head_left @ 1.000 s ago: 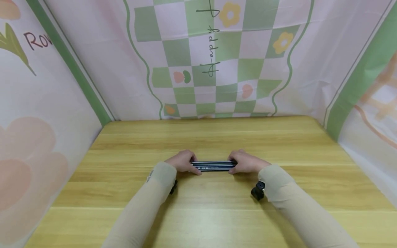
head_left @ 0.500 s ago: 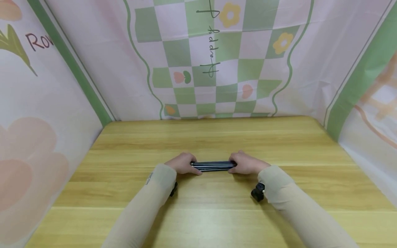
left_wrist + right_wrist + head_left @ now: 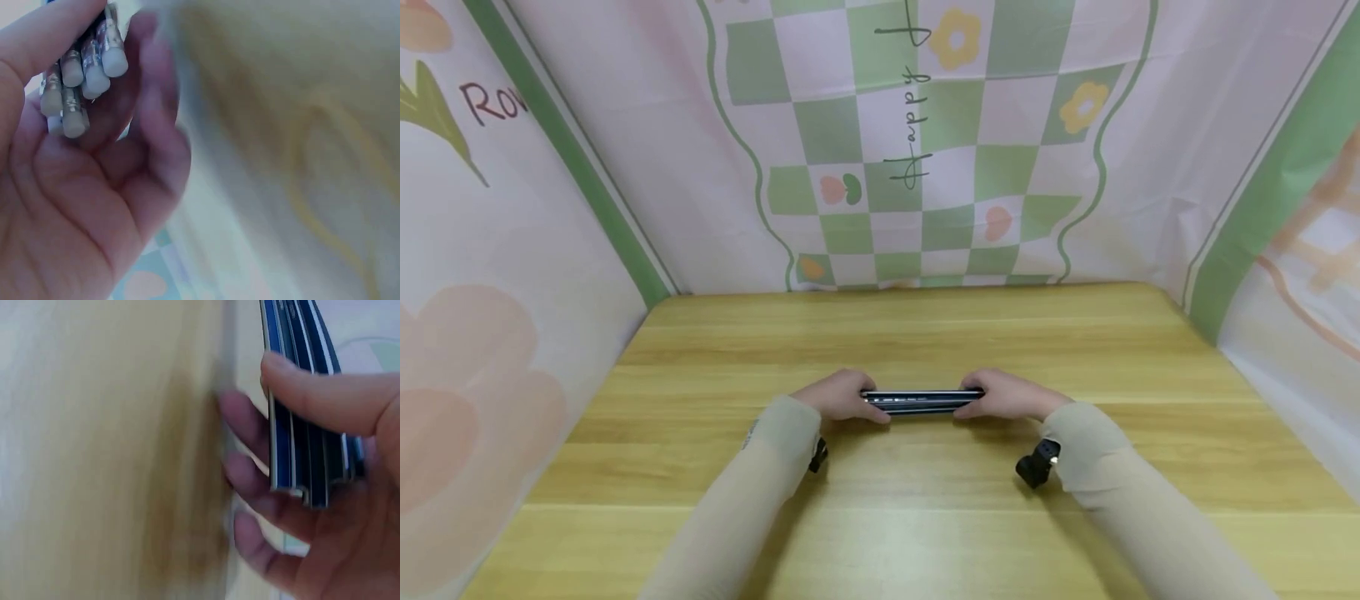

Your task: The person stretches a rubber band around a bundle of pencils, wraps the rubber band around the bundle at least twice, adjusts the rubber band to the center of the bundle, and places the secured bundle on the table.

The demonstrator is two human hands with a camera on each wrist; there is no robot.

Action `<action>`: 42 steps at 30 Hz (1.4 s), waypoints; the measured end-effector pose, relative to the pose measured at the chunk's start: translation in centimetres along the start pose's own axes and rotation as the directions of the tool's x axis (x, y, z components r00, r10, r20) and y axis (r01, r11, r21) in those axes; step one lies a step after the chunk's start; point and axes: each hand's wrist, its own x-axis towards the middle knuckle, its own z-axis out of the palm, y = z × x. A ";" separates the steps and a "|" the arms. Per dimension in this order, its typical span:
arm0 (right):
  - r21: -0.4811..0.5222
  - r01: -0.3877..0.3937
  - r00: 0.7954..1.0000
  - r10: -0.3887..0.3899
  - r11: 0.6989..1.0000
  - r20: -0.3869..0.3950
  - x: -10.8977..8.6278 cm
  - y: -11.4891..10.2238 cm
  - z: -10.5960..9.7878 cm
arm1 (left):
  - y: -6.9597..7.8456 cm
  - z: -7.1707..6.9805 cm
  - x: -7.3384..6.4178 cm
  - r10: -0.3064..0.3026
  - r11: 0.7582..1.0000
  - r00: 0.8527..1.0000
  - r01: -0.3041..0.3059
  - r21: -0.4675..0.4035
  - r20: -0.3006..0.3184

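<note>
Sleeves [image 3: 737, 500] of pale beige run up from the bottom left and bottom right of the head view, with a small black device [image 3: 1036, 464] showing under my right wrist and another under my left. Just below the centre of the frame, my left hand [image 3: 842, 395] and my right hand [image 3: 1011, 395] face each other, each with fingers curled around one end of a bunch of pencils [image 3: 922, 402]. The bunch lies crosswise between them, dark blue with pale stripes; I cannot tell whether it touches the table [image 3: 917, 333]. At the upper left of the left wrist view, white erasers [image 3: 75, 122] poke out past my thumb. In the right wrist view, my thumb presses across the pencils at the upper right, their blunt ends pointing down. Beyond the table's far edge, a green-and-white checked cloth [image 3: 895, 187] fills the upper middle, printed with flowers and "Happy" lettering.
</note>
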 end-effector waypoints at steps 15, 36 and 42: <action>0.575 -0.024 0.994 0.082 0.818 -0.074 -1.6 0.8 -0.1 | 0.4 -0.2 -1.7 0.062 0.890 0.992 -0.105 -0.444 -0.111; 0.875 0.186 0.977 0.012 0.447 -0.214 -1.4 -0.6 2.1 | 1.8 3.0 -1.5 -0.049 0.786 0.927 -0.194 -0.587 -0.371; 0.873 0.184 0.975 0.029 0.451 -0.221 -1.4 -0.7 2.5 | 1.9 3.6 -1.7 -0.047 0.779 0.916 -0.217 -0.589 -0.399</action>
